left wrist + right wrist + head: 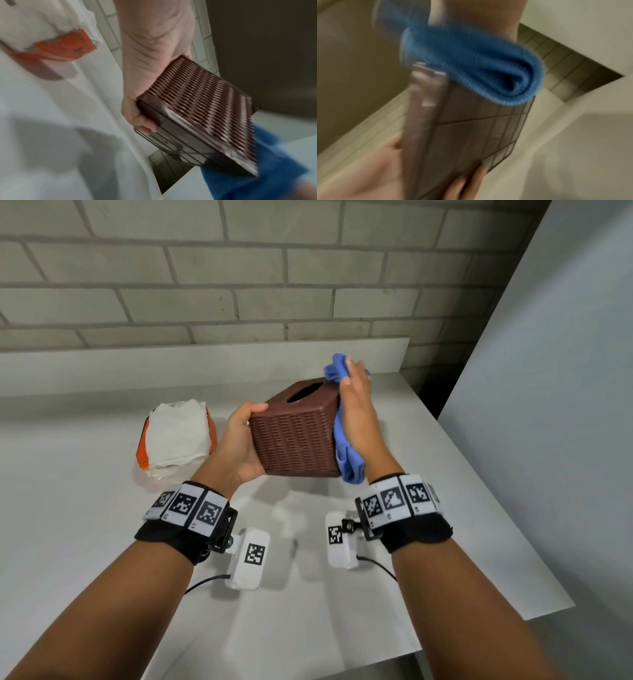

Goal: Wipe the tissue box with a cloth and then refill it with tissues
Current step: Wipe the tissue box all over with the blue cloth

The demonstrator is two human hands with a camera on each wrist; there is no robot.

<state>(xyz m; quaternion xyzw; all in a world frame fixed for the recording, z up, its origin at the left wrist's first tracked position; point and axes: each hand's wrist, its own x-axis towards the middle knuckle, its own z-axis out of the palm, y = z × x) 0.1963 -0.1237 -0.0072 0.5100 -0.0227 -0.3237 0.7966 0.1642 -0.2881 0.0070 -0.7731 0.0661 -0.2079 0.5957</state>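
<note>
A brown woven tissue box (294,436) with an oval slot on top is held up off the table and tilted. My left hand (245,436) grips its left side, thumb on the upper edge and fingers under the base (145,124). My right hand (358,412) holds a blue cloth (346,455) flat against the box's right side, and bunched cloth sticks out past its fingertips. In the right wrist view the rolled cloth (471,60) lies against the box's ribbed underside (471,135). The left wrist view shows the box (205,105) with the cloth (274,162) behind it.
An opened orange-and-white pack of white tissues (178,436) lies on the white table (85,542) just left of my left hand. A brick wall runs behind the table. A grey panel (548,405) stands along the table's right edge.
</note>
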